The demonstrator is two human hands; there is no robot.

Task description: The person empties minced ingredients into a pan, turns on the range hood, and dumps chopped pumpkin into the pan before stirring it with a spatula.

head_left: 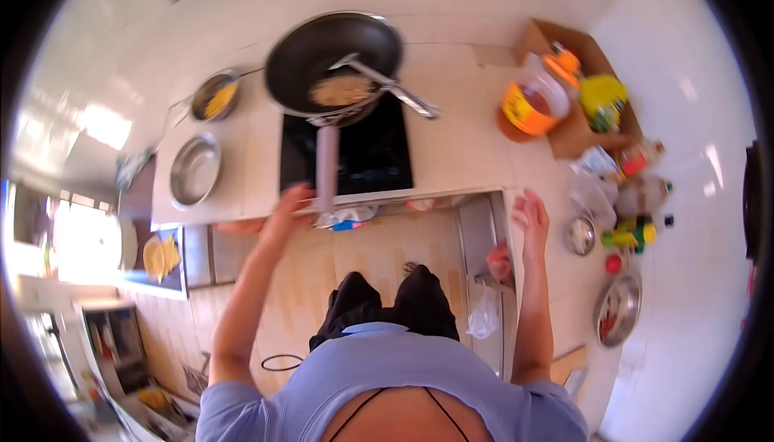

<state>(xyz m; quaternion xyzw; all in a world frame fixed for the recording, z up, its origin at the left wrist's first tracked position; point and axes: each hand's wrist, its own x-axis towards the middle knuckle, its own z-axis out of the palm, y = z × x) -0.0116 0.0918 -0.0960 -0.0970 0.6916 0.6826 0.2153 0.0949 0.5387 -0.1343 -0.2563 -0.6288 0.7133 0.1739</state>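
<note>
Left hand: partly open and blurred, at the near edge of the cooktop; nothing seen in its hold. Left hand [295, 203] lies just left of the wok handle [326, 170]; contact cannot be confirmed.
Right hand: fingers apart, grip loose, nothing seen in it. Right hand [531, 220] is over the near part of the right counter [542, 301].
Wok: wok [287, 65] sits at the far part of the black cooktop [379, 156], handle pointing near.
Wok contents: browned food [343, 91] in the bottom; metal spatula [407, 99] leans across the right rim.
Left counter: bowl of yellow food [218, 102] far, steel bowl [196, 170] nearer.
Far right: jar with orange label [528, 110] beside the cardboard box [603, 49].
Right counter: small metal bowl [580, 235]; nearer, red item [613, 264] and steel basin [631, 301] holding red pieces.
</note>
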